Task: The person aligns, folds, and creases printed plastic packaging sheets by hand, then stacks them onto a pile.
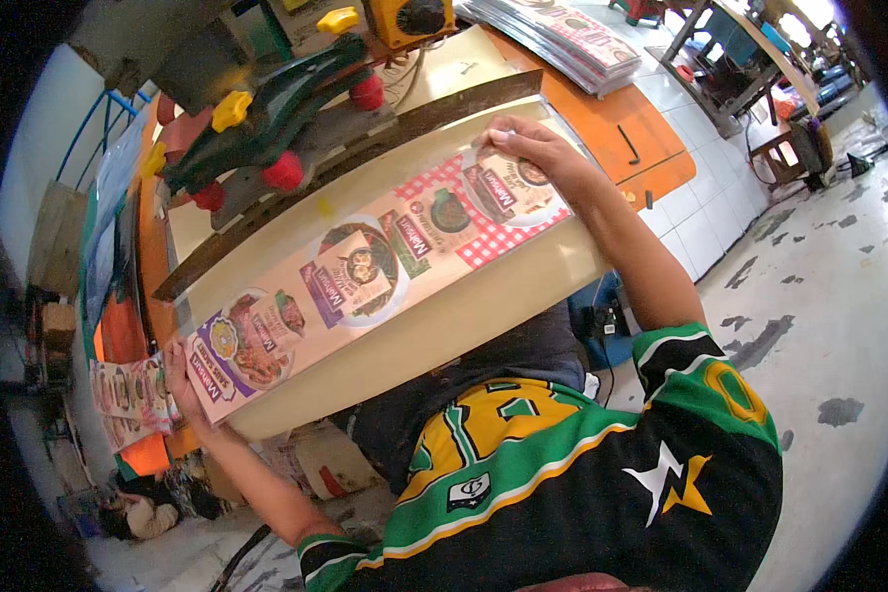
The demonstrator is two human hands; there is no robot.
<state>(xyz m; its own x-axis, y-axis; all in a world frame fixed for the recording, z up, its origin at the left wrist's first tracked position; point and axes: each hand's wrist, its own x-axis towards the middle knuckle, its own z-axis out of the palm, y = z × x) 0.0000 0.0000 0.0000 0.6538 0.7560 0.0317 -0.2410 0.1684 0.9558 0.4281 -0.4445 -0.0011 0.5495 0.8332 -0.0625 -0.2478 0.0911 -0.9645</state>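
A long, glossy printed sheet [370, 281] with food pictures and a red-checked patch lies slantwise across a cream work surface [444, 326]. My left hand [185, 383] grips the sheet's lower left end, its fingers partly hidden by the wrist and blur. At the far right end, my right hand [528, 148] pinches the sheet's edge, thumb and fingers closed. Just beyond the sheet runs a long dark metal bar [365, 178]. Above that bar sits a dark green machine part [276, 118] with yellow knobs and red round feet.
A stack of printed sheets [572, 44] rests at the back of the orange table [651, 148], near a black hex key [629, 145]. More printed pieces [133, 400] lie by my left hand. A yellow machine housing [409, 18] stands at the top.
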